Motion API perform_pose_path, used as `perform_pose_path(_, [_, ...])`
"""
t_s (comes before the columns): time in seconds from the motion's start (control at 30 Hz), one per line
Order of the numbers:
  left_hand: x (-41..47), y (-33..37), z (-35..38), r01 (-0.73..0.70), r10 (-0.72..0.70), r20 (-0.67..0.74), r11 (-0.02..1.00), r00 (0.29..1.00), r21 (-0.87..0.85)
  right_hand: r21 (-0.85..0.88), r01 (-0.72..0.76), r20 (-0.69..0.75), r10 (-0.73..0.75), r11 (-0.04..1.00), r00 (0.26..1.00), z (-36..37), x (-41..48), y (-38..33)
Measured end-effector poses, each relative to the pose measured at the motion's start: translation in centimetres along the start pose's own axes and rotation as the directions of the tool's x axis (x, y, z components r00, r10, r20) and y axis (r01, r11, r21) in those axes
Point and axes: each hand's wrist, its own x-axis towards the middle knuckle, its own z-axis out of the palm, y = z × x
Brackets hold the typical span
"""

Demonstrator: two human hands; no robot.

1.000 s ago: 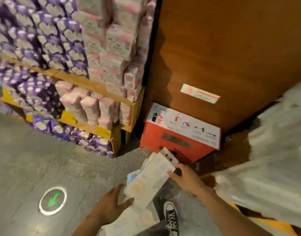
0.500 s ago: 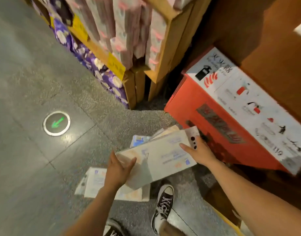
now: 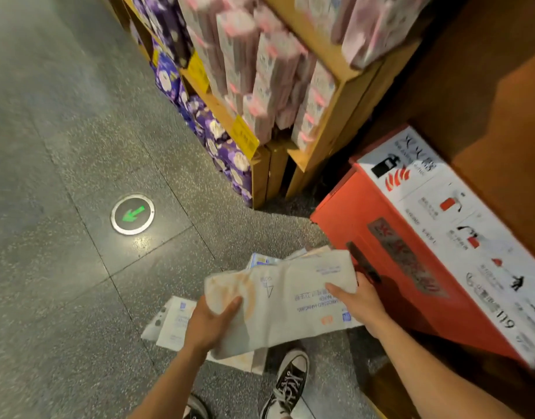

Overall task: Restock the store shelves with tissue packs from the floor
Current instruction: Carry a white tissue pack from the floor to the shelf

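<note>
Both forearms reach forward and down from the lower edge of the view. The left hand (image 3: 208, 325) grips the near-left end of a white tissue pack (image 3: 284, 300), with its thumb laid across the top face and its fingers hidden beneath. The right hand (image 3: 360, 300) clamps the opposite end, thumb on top and fingers curled round the edge. The pack is held roughly flat above the floor (image 3: 63, 267), over other packs (image 3: 172, 325) lying beside a black shoe (image 3: 290, 379). A red box (image 3: 366, 222) stands just right of the hands. The wooden shelf (image 3: 261, 176), filled with pink and purple packs, stands beyond.
</note>
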Motion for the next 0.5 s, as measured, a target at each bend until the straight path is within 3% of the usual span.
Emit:
perform_pose_path(0.27, [-12.8, 13.1, -13.1, -0.137, 0.134, -0.136, 0.990, 0.982, -0.013, 0.103, 0.204, 0.093, -0.213, 0.974, 0.973, -2.2, -14.4, -14.9])
perform_pose_path(0.5, [-22.4, 17.2, -30.1, -0.224, 0.192, -0.284, 0.971, 0.939, -0.084, 0.099, 0.411, 0.126, -0.421, 0.906, 0.898, 2.8, -27.5, -28.6])
